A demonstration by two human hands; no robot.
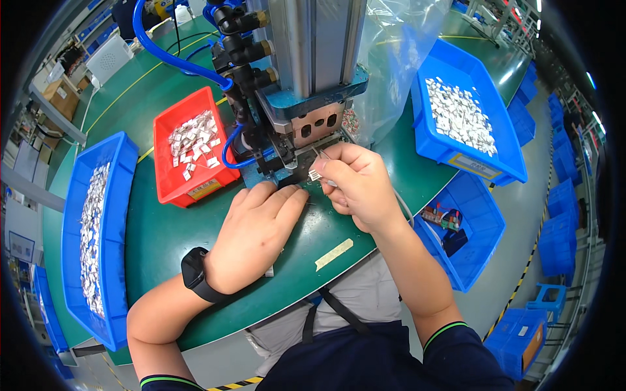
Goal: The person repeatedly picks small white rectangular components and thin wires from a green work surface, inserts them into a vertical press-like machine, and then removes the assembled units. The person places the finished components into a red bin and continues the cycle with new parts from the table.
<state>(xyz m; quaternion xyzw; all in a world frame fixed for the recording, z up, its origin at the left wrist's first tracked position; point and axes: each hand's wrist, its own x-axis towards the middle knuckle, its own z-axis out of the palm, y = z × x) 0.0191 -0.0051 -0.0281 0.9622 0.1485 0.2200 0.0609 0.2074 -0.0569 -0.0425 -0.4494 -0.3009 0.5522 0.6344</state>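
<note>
My right hand [362, 179] pinches a small white slotted part [314, 174] between thumb and fingers, right at the front of the press tool [316, 125]. Thin metal pins or wires stick up beside that part; their exact shape is too small to tell. On the table, my left hand [257, 228] lies palm down with its fingers stretched toward the base of the press. A dark band is on that wrist. Partly hidden below the left palm, a small white piece [269, 271] rests on the table.
A red bin [171, 176] and a long blue bin [116, 260] with small white parts stand on the left. Another blue bin [433, 140] of white parts is at the right. Lower right, a blue tray [479, 241] holds odds and ends. Blue air hoses [179, 60] run beside the press.
</note>
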